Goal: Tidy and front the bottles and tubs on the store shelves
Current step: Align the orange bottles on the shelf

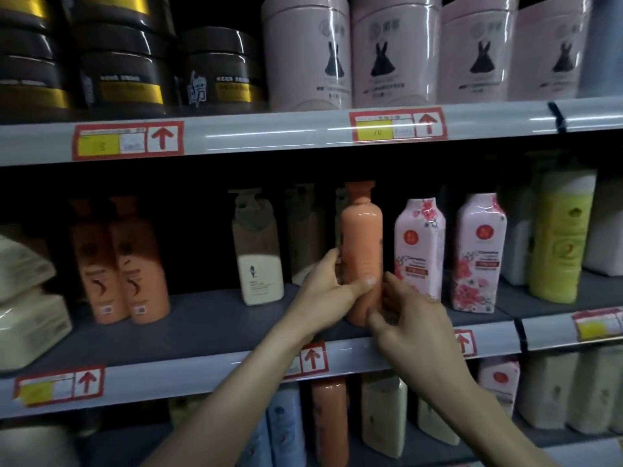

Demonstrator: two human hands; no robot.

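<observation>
- Head view, writing: the pink floral bottle (419,251) and its twin (480,254) carry a red round seal and a word that looks like "Camellia"; the smaller print is blurred.
- A red-bordered price tag (397,126) on the upper shelf edge shows a handwritten "10" on yellow beside a red up arrow; the other tag (128,141) is too blurred to read.
- The pink tubs (305,52) up top bear a black rabbit-eared dress figure; the dark jars (124,75) have yellow bands with unreadable text.
- The orange bottle (362,251) stands upright at the front of the middle shelf (202,325), between a cream pump bottle (258,257) and the pink floral bottle, a nearly plain side facing out.
- The left hand (323,298) grips it, thumb across the front, fingers behind.
- The right hand (411,328) holds its lower right side, thumb at the base.
- The hands hide the bottle's base, so whether it rests on the shelf cannot be told.
- Two orange-brown bottles (116,261) stand further left in shadow.
</observation>
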